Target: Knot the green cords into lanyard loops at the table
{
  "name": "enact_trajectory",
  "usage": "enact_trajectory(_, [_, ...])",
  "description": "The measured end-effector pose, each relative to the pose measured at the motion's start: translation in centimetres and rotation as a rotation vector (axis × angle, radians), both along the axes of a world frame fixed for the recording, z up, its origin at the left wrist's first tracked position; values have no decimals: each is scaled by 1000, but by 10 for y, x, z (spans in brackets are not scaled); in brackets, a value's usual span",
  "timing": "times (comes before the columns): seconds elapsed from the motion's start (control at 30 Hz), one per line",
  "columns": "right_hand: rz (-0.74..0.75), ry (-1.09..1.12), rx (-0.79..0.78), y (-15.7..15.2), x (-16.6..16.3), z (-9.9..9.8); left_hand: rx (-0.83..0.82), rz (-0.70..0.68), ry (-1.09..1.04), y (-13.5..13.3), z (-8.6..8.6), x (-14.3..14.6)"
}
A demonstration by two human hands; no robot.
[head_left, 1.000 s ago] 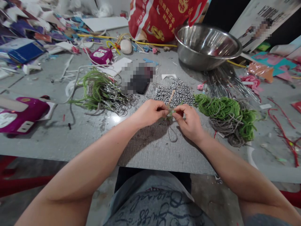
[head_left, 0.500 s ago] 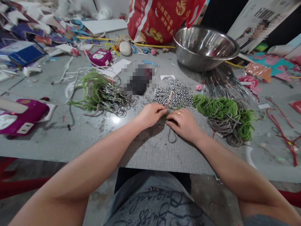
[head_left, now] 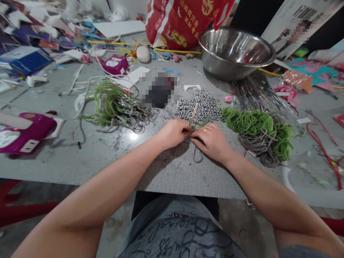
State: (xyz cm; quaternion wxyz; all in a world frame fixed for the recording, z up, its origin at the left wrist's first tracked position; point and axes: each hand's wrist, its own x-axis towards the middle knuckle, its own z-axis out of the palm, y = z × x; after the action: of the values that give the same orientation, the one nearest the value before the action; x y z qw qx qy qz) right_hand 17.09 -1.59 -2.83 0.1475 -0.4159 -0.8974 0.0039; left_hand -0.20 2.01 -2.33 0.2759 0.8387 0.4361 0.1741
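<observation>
Over the middle of the table, my left hand [head_left: 177,132] and my right hand [head_left: 211,140] meet at the fingertips, both closed in a pinch on a cord. Its grey loop [head_left: 198,156] hangs below my right hand, and a green end [head_left: 205,122] sticks up above the fingers. A thin light-brown stick [head_left: 194,113] rises beside my left fingertips; whether I hold it I cannot tell. The exact pinch point is hidden by the fingers. Just beyond lie many shiny metal beads [head_left: 206,104].
Green and grey cords [head_left: 252,125] lie in a bundle on the right; corded pieces with metal parts [head_left: 118,104] lie left. Behind stand a steel bowl [head_left: 233,68] and a red bag [head_left: 174,25]. Purple power strips [head_left: 29,130] and scraps [head_left: 53,36] are at left.
My fingertips have drawn closer together on the cord, the right hand shifting slightly lower. The grey loop still hangs, and the things on the table stay put.
</observation>
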Motion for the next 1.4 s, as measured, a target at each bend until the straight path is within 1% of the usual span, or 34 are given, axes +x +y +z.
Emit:
enact_trajectory(0.17, [3,33,-6,-1,1,0,41,-81,125,-2,8,-3])
enact_trajectory(0.33, [-29,67,-9,0,1,0,37,-119,135,-1,7,-5])
enact_trajectory(0.53, [-57,75,26,0,0,0,-92,-78,62,5,6,-5])
enact_trajectory(0.67, [-19,88,88,-2,-1,0,-84,-63,41,5,7,-5])
enact_trajectory(0.77, [13,48,121,-4,-3,1,-77,-61,36,5,7,-5])
enact_trajectory(0.97, [-29,-88,164,-9,-8,2,-59,-61,57,5,8,-4])
enact_trajectory(1.07, [-40,-128,185,-13,-12,2,-40,-30,61,4,8,-3])
enact_trajectory(1.3, [-51,-133,154,-16,-15,0,-38,59,45,1,6,1])
enact_trajectory(1.4, [-37,-142,186,-17,-14,-1,-75,69,36,2,7,1])
